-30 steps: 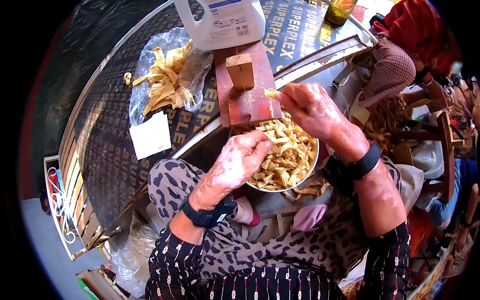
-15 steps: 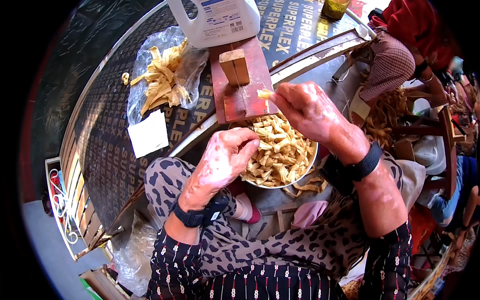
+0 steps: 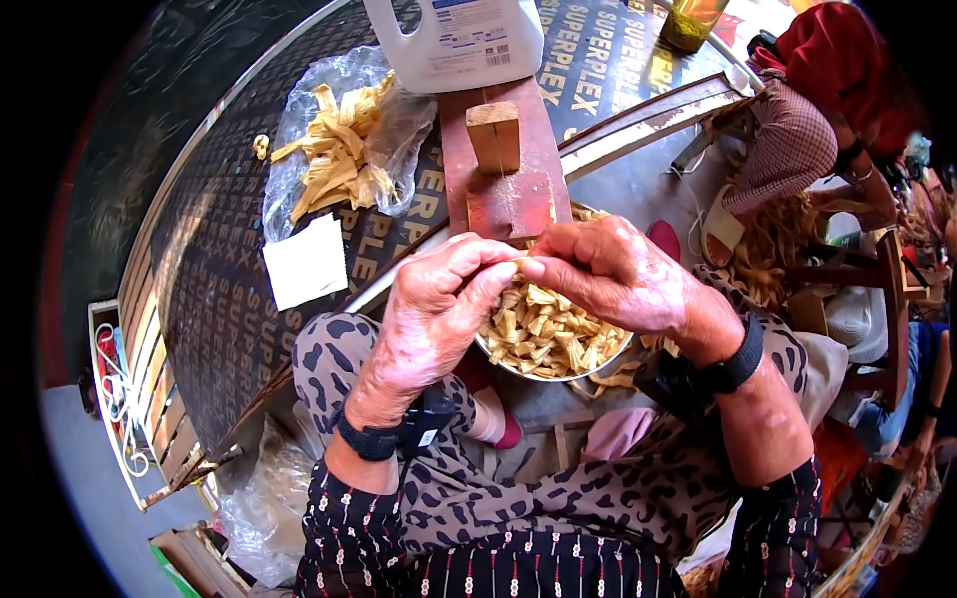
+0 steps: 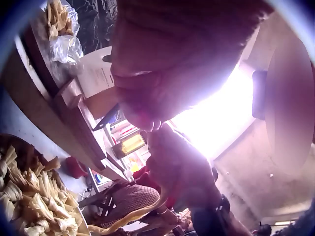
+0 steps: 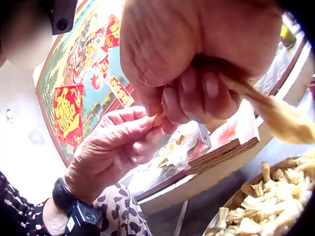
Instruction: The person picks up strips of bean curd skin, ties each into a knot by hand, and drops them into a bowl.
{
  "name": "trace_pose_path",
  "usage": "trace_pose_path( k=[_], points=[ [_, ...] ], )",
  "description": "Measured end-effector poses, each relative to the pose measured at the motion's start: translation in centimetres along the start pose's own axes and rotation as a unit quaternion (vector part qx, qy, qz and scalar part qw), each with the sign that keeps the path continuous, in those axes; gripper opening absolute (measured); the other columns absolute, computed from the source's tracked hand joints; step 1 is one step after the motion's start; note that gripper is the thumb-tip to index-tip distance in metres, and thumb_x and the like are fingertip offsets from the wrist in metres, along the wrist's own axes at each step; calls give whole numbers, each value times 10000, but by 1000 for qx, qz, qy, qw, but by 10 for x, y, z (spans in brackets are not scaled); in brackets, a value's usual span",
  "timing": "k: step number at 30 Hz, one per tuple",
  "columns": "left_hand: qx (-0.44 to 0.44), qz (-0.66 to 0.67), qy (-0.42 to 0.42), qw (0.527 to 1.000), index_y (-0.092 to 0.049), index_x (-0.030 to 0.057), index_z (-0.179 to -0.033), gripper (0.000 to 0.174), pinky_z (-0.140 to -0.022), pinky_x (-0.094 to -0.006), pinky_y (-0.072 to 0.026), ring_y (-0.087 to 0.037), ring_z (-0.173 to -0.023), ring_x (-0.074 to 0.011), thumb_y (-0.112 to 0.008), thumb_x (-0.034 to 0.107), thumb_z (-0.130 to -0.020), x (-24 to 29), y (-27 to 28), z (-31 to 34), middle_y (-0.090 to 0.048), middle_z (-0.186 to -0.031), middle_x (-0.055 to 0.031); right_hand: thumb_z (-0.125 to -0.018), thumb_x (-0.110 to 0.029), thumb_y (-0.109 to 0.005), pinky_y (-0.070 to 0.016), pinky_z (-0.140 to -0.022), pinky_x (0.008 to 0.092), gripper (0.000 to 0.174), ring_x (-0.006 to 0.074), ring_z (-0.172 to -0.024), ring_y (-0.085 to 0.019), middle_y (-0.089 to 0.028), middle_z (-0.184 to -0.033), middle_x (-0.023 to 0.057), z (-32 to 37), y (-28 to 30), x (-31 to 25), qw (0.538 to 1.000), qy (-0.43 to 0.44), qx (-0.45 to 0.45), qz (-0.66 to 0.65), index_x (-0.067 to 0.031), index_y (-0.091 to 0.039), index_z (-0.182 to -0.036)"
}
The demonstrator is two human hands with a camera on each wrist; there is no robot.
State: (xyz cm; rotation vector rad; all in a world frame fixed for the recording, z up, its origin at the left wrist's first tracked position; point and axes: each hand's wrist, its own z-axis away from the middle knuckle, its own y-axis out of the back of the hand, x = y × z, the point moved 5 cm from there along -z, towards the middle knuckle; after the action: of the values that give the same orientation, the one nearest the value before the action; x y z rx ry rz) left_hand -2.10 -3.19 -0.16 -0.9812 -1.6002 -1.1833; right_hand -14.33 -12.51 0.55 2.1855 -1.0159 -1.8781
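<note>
My left hand and right hand meet fingertip to fingertip over a round bowl. Between their thumbs and fingers a pale yellow strip, resembling tofu skin, is pinched. In the right wrist view its tail trails out behind the curled right fingers. Knotted yellow pieces heap up in the bowl below. Just beyond the hands lies a red board with an upright wooden block on it. A metal blade stands at the board in the left wrist view.
A white jug stands on the board's far end. Left of it, loose yellow strips lie on a plastic bag, near a white paper. Another person sits at the right, beside a wooden stool.
My right hand has come back from the board's edge, toward me and left, with the strip. My left hand has risen slightly from beside the bowl, and the fingertips now meet on the strip.
</note>
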Motion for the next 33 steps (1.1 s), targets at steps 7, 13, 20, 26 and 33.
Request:
trace_pose_path(
  k=[7,13,20,26,33],
  points=[
    [56,-21,92,994,-630,-12,-957,125,-616,-204,-467,-560,-675,-81,-580,48,-859,4,39,3,-624,-817,-39,-943,-229,-487,-388,-535,339,286,249,-545,-462,-486,-607,139,-2,0,1,996,-80,-32,-2,25,-565,-836],
    [26,-380,-176,908,-506,-4,-1199,411,-1000,-364,-369,-460,-1182,-292,-562,12,-793,38,7,-2,-505,-1243,-164,-921,-236,-508,-384,-564,451,303,396,-637,-506,-495,-645,213,-4,-8,7,998,-60,-21,11,6,-515,-739],
    [-109,-270,-141,946,-547,-27,-988,195,-691,-380,-480,-597,-802,-295,-548,115,-854,21,-4,4,-578,-866,-155,-894,-222,-543,-403,-559,434,298,385,-620,-531,-521,-633,204,0,-4,0,996,-37,-77,-4,29,-551,-735],
    [-94,-68,94,989,-554,-3,-744,284,-514,-247,-358,-431,-552,-81,-518,206,-932,10,25,5,-467,-596,-2,-897,-253,-553,-414,-552,401,281,342,-611,-564,-553,-642,186,0,1,-4,992,-80,-95,-19,18,-611,-850],
    [57,451,89,886,-508,33,-747,241,-394,-166,-188,-237,-434,-28,-498,188,-931,4,38,0,-331,-547,80,-911,-219,-538,-391,-533,398,250,333,-566,-504,-505,-606,171,-16,-2,-24,997,-20,23,-67,18,-586,-848]
  ],
)
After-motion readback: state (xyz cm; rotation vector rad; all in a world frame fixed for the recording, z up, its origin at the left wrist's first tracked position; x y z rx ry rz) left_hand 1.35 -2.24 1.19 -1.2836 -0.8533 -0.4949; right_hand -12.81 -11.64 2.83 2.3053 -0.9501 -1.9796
